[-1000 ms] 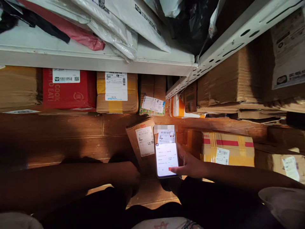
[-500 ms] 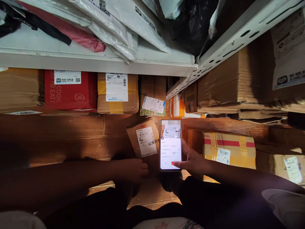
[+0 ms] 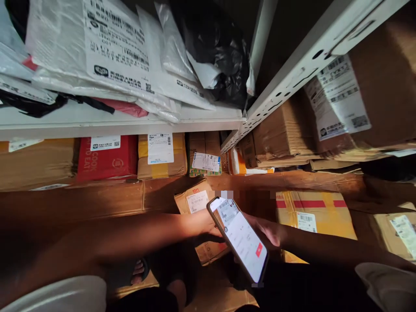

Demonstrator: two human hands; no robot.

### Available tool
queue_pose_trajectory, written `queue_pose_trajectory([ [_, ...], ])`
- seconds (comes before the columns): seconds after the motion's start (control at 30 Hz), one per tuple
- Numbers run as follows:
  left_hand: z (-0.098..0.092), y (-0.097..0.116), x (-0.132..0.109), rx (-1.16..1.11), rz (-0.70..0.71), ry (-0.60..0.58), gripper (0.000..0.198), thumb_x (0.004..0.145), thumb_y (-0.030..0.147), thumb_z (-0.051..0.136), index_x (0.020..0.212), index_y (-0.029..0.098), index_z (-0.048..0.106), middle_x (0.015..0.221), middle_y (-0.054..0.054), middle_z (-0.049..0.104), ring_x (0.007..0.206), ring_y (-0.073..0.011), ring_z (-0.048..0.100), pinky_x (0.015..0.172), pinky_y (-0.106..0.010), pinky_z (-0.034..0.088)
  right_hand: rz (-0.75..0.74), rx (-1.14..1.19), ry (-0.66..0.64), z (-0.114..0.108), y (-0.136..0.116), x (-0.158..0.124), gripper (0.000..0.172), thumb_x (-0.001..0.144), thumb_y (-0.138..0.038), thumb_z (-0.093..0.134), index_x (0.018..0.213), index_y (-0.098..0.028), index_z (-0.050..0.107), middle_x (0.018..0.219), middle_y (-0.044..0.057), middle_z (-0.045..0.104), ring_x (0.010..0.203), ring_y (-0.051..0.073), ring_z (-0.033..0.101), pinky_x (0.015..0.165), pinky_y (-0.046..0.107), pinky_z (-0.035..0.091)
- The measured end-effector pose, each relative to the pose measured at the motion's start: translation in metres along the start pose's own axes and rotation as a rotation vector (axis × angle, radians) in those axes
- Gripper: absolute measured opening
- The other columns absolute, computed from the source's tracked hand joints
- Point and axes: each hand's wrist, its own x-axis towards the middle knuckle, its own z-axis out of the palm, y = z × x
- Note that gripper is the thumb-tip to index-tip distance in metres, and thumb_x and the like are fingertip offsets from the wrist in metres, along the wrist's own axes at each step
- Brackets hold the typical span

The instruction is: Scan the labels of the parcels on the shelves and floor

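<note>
My right hand (image 3: pixel 270 232) is closed around a smartphone (image 3: pixel 242 238) with a lit white screen, tilted with its top to the upper left. My left arm reaches in from the left. My left hand (image 3: pixel 203 222) lies against a small cardboard parcel (image 3: pixel 195 201) with a white shipping label, standing on the floor just below the shelf. The phone hides the fingers of that hand. The parcel's lower corner shows beneath my wrist.
A white metal shelf (image 3: pixel 130 125) above carries grey and black poly mailers (image 3: pixel 107 56). Under it stand a red box (image 3: pixel 107 158) and several labelled cartons. A yellow-taped carton (image 3: pixel 315 216) lies to the right, and stacked cartons (image 3: pixel 292 130) fill the right rack.
The view has tipped up, showing more of the upper shelf. The phone has swung from upright to slanted and dropped lower. My left hand has moved up from the parcel's foot across its front.
</note>
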Motion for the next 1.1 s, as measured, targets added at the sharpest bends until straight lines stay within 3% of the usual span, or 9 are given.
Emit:
queue_pose_trajectory([
  [0.1,-0.020,0.012,-0.014,0.110,0.093,-0.085,0.029,0.081,0.035,0.067,0.110,0.032,0.071,0.115,-0.006,0.070,0.113,-0.0260,0.060,0.103,-0.041,0.043,0.073,0.045,-0.008,0.001,-0.008,-0.009,0.086,0.059,-0.059,0.083,0.129,-0.019,0.053,0.109,0.014,0.070,0.090,0.031,0.071,0.082,0.045,0.053],
  [0.23,-0.040,0.029,-0.047,0.491,0.352,-0.217,0.040,0.087,0.018,0.058,0.112,0.049,0.067,0.118,-0.002,0.067,0.123,-0.0245,0.054,0.111,-0.045,0.034,0.072,-0.037,-0.018,0.002,-0.025,-0.027,0.084,0.063,-0.069,0.073,0.121,-0.009,0.061,0.116,0.022,0.066,0.098,0.034,0.068,0.083,0.043,0.053],
  [0.37,-0.041,0.057,-0.071,0.941,0.536,-0.269,0.049,0.089,0.023,0.058,0.125,0.056,0.054,0.134,-0.001,0.057,0.129,-0.0257,0.048,0.113,-0.046,0.033,-0.078,-0.057,0.095,-0.008,-0.041,-0.063,0.082,0.055,-0.055,0.084,0.122,-0.011,0.063,0.113,0.017,0.068,0.098,0.031,0.067,0.090,0.044,0.050],
  [0.53,-0.046,0.096,-0.075,0.684,0.417,-0.262,0.080,0.085,0.028,0.062,0.151,0.039,0.019,0.133,0.000,0.061,0.125,-0.0203,0.054,0.115,-0.037,0.033,0.014,-0.159,0.329,-0.034,-0.043,-0.114,0.061,0.059,-0.030,0.084,0.115,-0.010,0.068,0.105,0.016,0.071,0.093,0.027,0.069,0.083,0.036,0.051],
  [0.63,-0.064,0.101,-0.065,0.565,0.374,-0.359,0.090,0.083,0.015,0.061,0.146,0.054,0.010,0.136,0.009,0.057,0.128,-0.0162,0.052,0.117,-0.041,0.028,0.056,-0.217,0.427,-0.052,-0.026,-0.125,0.056,0.059,-0.024,0.082,0.112,-0.012,0.068,0.101,0.014,0.073,0.089,0.025,0.070,0.080,0.034,0.052],
  [0.73,-0.091,0.090,-0.047,0.784,0.519,-0.354,0.081,0.083,0.009,0.058,0.133,0.067,0.029,0.132,0.013,0.060,0.126,-0.0161,0.054,0.116,-0.051,0.026,0.012,-0.234,0.508,-0.072,0.000,-0.115,0.052,0.059,-0.021,0.082,0.109,-0.015,0.068,0.099,0.012,0.074,0.088,0.024,0.071,0.079,0.034,0.053],
  [0.87,-0.125,0.075,-0.024,1.303,0.850,-0.187,0.078,0.080,0.002,0.058,0.127,0.063,0.045,0.130,0.008,0.060,0.134,-0.0132,0.043,0.118,-0.054,0.019,-0.011,-0.143,0.663,-0.099,0.030,-0.078,0.049,0.059,-0.028,0.084,0.101,-0.011,0.066,0.095,0.016,0.075,0.078,0.023,0.072,0.068,0.032,0.053],
  [0.97,-0.135,0.073,-0.019,1.490,0.972,-0.087,0.081,0.079,0.004,0.062,0.129,0.063,0.041,0.129,0.008,0.057,0.136,-0.0120,0.037,0.118,-0.059,0.011,-0.033,-0.045,0.738,-0.113,0.039,-0.048,0.049,0.062,-0.037,0.081,0.099,-0.009,0.064,0.089,0.015,0.075,0.074,0.023,0.072,0.063,0.029,0.052],
  [1.1,-0.133,0.081,-0.022,1.594,0.937,-0.006,0.075,0.084,0.023,0.063,0.138,0.062,0.028,0.130,0.004,0.053,0.138,-0.0166,0.034,0.116,-0.063,0.012,-0.066,-0.011,0.745,-0.122,0.040,-0.025,0.036,0.066,-0.039,0.078,0.083,-0.009,0.067,0.068,0.007,0.072,0.058,0.016,0.067,0.056,0.023,0.049],
])
